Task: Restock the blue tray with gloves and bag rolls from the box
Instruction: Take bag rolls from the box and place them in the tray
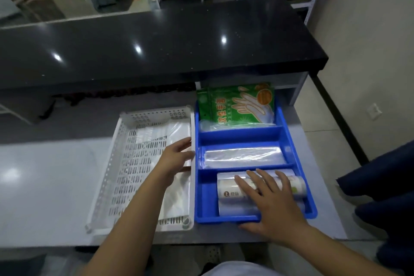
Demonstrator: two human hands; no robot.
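Blue tray point(310, 204) at 3 o'clock of the white box point(107, 177), touching. Glove packs point(237, 105) fill its 12 o'clock bay, clear roll point(244, 155) the middle. Right hand point(273, 204), fingers flat and spread, presses the printed bag roll point(230, 192) into the 6 o'clock bay. Left hand point(177, 157), relaxed and holding nothing, rests at the box's rim. Judged: seating step; next, fetch remaining bags.

Dim, soft, glare spots, wide-angle warp
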